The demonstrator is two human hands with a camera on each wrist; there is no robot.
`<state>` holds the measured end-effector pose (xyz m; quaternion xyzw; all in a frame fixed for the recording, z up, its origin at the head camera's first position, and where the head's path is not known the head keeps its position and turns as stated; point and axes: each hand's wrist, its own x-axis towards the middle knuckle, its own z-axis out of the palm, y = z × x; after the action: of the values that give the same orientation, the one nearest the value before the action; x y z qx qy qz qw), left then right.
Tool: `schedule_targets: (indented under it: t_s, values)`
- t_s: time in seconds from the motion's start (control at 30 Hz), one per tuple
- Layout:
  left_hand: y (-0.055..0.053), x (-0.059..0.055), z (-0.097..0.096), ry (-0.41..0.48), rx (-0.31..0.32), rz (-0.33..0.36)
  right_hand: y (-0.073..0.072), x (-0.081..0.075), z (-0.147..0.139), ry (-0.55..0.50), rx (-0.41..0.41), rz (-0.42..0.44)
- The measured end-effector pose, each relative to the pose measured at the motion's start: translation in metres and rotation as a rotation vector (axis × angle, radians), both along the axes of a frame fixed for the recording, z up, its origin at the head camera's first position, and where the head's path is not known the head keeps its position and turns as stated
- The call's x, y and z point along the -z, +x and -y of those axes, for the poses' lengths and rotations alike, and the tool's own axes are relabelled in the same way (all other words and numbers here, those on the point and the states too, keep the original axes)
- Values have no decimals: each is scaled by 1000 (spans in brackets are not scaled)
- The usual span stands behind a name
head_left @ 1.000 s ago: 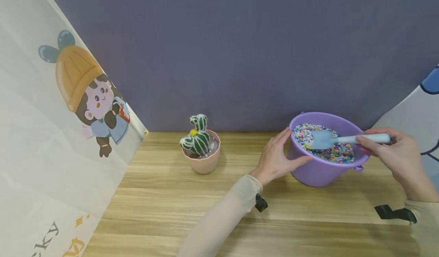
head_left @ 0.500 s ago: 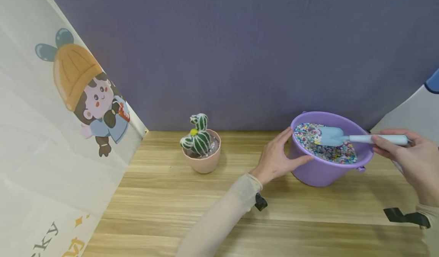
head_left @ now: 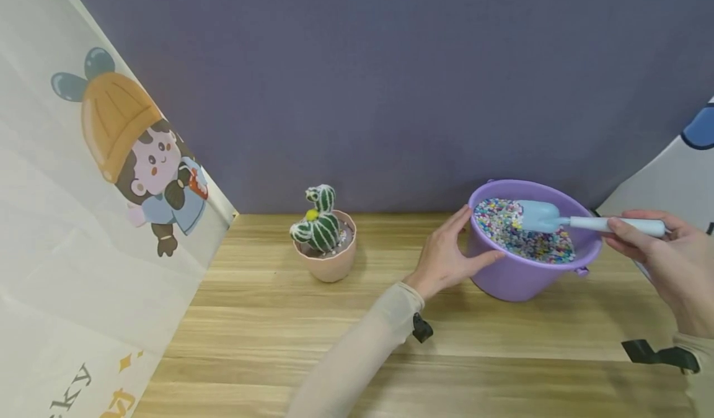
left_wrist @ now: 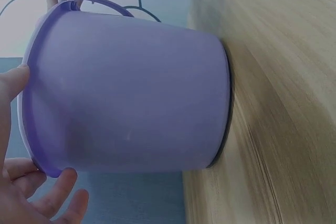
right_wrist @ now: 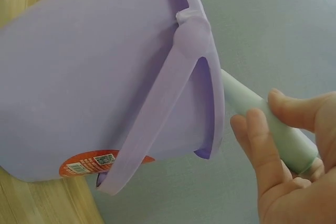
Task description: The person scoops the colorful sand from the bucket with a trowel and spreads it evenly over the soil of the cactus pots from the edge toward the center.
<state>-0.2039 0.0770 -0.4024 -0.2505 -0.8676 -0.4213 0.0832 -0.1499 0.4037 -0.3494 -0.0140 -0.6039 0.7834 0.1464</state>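
A purple bucket (head_left: pixel 519 281) stands on the wooden table at the right, partly filled with small multicoloured beads (head_left: pixel 496 219). My left hand (head_left: pixel 446 260) holds its rim at the left, the thumb on the near edge and the fingers further back; in the left wrist view some fingertips hook over the rim. With my right hand (head_left: pixel 664 244) I grip the pale handle of a light blue hand shovel (head_left: pixel 540 216). The shovel's blade lies over the beads inside the bucket, and its handle crosses the right rim. Whether beads lie on the blade is hard to tell.
To the left of the bucket, a knitted green cactus (head_left: pixel 325 229) sits in a pink pot (head_left: pixel 331 266). A dark panel (head_left: pixel 379 95) rises behind the table (head_left: pixel 312 319). The bucket's handle (right_wrist: pixel 157 114) hangs down on the right side, above an orange label (right_wrist: pixel 86 165).
My right hand has drawn the shovel to the right, so its blade has slid from the bucket's left part towards the middle. The left hand keeps its place on the rim.
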Motion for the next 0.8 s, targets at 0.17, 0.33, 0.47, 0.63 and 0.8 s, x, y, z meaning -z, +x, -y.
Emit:
schedule_targets:
  t_s: [0.17,0.33,0.47,0.63,0.8]
  values:
    - [0,1,-1,3,-2,9,2,-2,1,66,42,27]
    - [-1,1,-1,23,8,11,3,-5,4,146,72,67]
    - [-1,2,1,47,21,23,5,-6,5,161,78,55]
    - [0,4,1,66,35,53,6,-8,6,137,83,42]
    - [2,8,5,125,31,198,8,-10,9,104,76,47]
